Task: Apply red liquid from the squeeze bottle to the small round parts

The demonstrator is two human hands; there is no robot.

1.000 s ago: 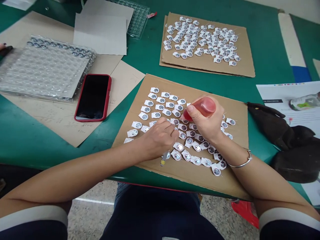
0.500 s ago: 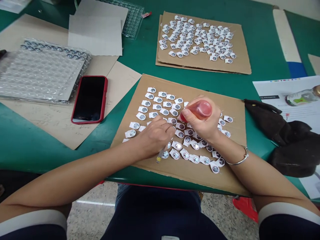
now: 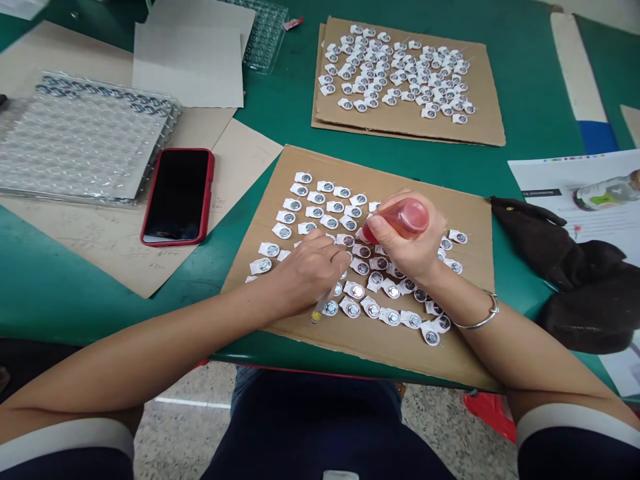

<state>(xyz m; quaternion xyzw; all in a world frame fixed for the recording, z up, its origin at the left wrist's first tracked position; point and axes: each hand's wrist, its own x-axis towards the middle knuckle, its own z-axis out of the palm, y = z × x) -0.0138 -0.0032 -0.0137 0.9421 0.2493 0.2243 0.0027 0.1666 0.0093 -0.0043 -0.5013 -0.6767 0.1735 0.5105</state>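
My right hand (image 3: pixel 417 243) is wrapped round a translucent red squeeze bottle (image 3: pixel 404 219), its base toward me and its nozzle end low over the cardboard (image 3: pixel 295 157). Close beside it, my left hand (image 3: pixel 315 270) is closed over a slim, clear stick-like tool (image 3: pixel 320 310), whose yellowish end sticks out below the palm. The tool's other end is hidden by the fingers. Under and around both hands lie many small white tabs with round silvery centres (image 3: pixel 355 290), set out in uneven rows. Whether the bottle's tip touches one of them I cannot tell.
A second cardboard stack (image 3: pixel 400 127) with similar tabs lies farther back. To the left are a red-cased phone (image 3: pixel 177 197), a clear plastic blister tray (image 3: pixel 90 140) and paper sheets (image 3: pixel 190 67). A dark cloth bundle (image 3: pixel 585 287) and a small glass bottle (image 3: pixel 607 192) are at right.
Both hands hold nearly the same pose. The red bottle has shifted very slightly to the right, and the whole view has moved a little.
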